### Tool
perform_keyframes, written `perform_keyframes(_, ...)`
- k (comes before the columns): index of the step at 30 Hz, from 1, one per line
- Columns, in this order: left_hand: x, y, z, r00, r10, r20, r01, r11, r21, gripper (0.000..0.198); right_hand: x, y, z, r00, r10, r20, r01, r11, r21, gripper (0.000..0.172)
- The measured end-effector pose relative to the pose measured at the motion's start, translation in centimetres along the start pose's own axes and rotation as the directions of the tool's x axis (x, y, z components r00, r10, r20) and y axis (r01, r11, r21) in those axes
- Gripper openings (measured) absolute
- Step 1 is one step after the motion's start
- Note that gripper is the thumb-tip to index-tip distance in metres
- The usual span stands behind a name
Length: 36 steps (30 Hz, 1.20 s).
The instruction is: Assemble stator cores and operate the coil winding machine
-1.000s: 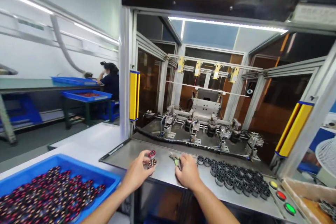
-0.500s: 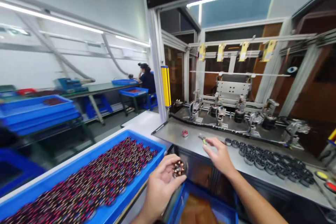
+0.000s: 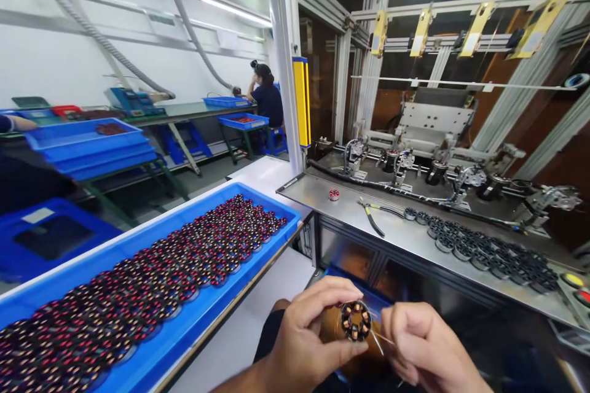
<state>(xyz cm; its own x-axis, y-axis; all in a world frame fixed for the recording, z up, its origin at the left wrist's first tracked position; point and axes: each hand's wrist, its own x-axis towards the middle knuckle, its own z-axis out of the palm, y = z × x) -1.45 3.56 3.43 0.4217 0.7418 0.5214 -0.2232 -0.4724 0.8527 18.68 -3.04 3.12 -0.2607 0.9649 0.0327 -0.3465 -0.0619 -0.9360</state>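
My left hand (image 3: 306,331) grips a wound motor stator (image 3: 348,323) by its rim, between thumb and fingers. Copper coils ring its open centre, which faces me. Thin wire ends (image 3: 378,345) stick out at its right side. Close beside it, my right hand (image 3: 421,341) is closed in a pinch on one of these wires. A pair of cutters (image 3: 374,221) with dark and yellow-green handles lies on the metal bench (image 3: 318,199), away from both hands. One red-coiled stator (image 3: 334,194) stands left of the cutters.
To the left, a long blue tray (image 3: 184,313) holds many wound stators. Rows of dark unwound stators (image 3: 479,252) cover the bench's right part. Behind them stands a winding machine (image 3: 436,120). A blue bin lies below my hands. A seated person (image 3: 267,98) works farther back.
My right hand has left the cutters on the bench and come down to the stator's wire. My left hand has shifted right and lower with the stator. The view has tilted down.
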Motion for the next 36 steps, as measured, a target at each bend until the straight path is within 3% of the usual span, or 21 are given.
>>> perform_keyframes(2,-0.2,0.0,0.0,1.0,-0.013,-0.002,0.013,0.998,-0.054,0.047,-0.7,0.6,-1.6,0.992,0.043,0.115,-0.044,0.999,0.002,0.037)
perform_keyframes(4,-0.4,0.0,0.1,1.0,0.009,-0.012,-0.009,1.0,-0.024,0.051,-0.9,2.0,-2.0,0.991,0.07,0.113,-0.07,0.998,-0.004,0.031)
perform_keyframes(10,0.0,-0.2,0.8,0.99,0.139,-0.014,-0.134,0.972,0.195,0.057,0.0,5.8,2.6,0.993,0.101,-0.061,-0.092,0.987,0.132,0.045)
perform_keyframes(14,0.3,-0.9,0.8,0.986,0.17,0.0,-0.167,0.972,0.168,0.05,-0.3,6.1,3.7,0.99,0.106,-0.097,-0.099,0.993,0.069,0.043)
perform_keyframes(19,-0.2,-1.7,0.0,0.997,0.0,0.075,-0.001,1.0,0.011,0.049,-1.0,4.9,1.8,0.987,0.161,-0.021,-0.161,0.987,-0.006,0.033)
perform_keyframes(24,-1.0,-1.7,0.2,0.97,-0.101,0.219,0.126,0.987,-0.103,0.054,-0.9,1.5,0.8,0.989,0.03,-0.145,-0.045,0.994,-0.099,0.047)
perform_keyframes(27,-1.1,-1.9,0.9,0.963,-0.135,0.234,0.18,0.967,-0.182,0.056,-0.5,0.5,1.6,0.979,0.066,-0.192,-0.092,0.987,-0.135,0.042)
perform_keyframes(31,-1.3,-2.3,2.0,0.963,-0.214,0.162,0.26,0.894,-0.364,0.063,-0.5,1.6,2.3,0.976,0.056,-0.209,-0.074,0.994,-0.076,0.04)
perform_keyframes(36,-1.2,-2.1,2.0,0.934,-0.31,0.175,0.352,0.724,-0.594,0.061,-2.0,5.0,0.9,0.992,0.039,-0.122,-0.052,0.993,-0.103,0.042)
